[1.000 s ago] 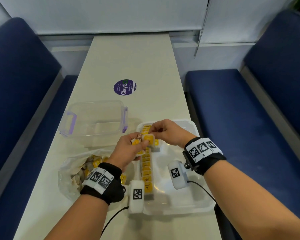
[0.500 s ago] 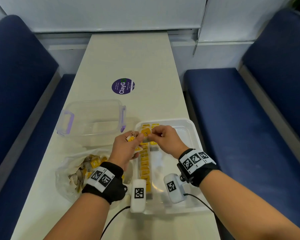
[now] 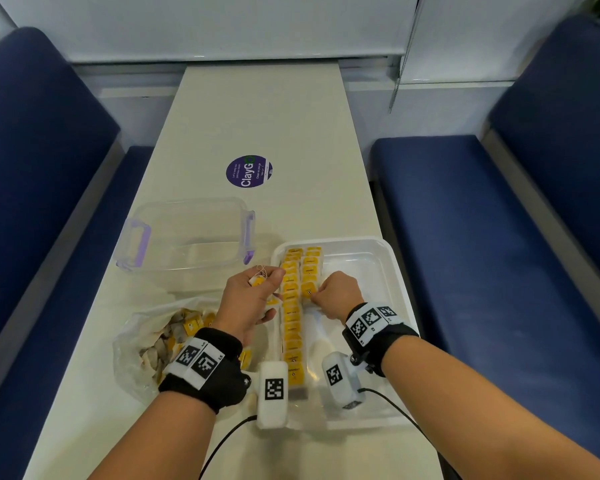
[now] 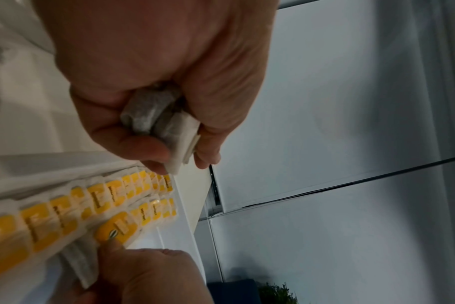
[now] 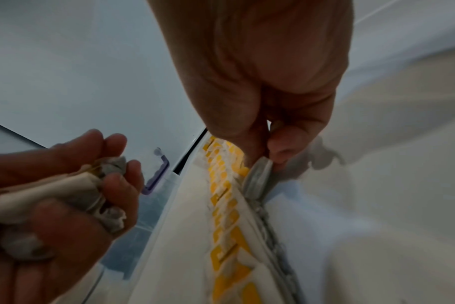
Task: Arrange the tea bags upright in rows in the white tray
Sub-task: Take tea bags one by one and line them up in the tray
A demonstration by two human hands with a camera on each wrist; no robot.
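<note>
Two rows of tea bags point(image 3: 291, 306) with yellow tags stand upright at the left side of the white tray point(image 3: 371, 251), the left row long and the right one short. The right hand point(image 3: 336, 292) pinches one tea bag point(image 4: 116, 228) at the near end of the short row, its fingers point(image 5: 281, 148) pressed together on it. The left hand point(image 3: 250, 303), over the tray's left edge, has its fingers point(image 4: 143, 148) curled around a small bunch of tea bags point(image 4: 156, 117); a plastic bag point(image 3: 142, 344) with more and a clear container point(image 3: 187, 233) lie on the worktop point(image 3: 257, 116).

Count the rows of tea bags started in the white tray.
2. A long row runs along the white tray's left side, nearly its whole length. A shorter second row stands beside it at the far end, where the right hand pinches a tea bag.
</note>
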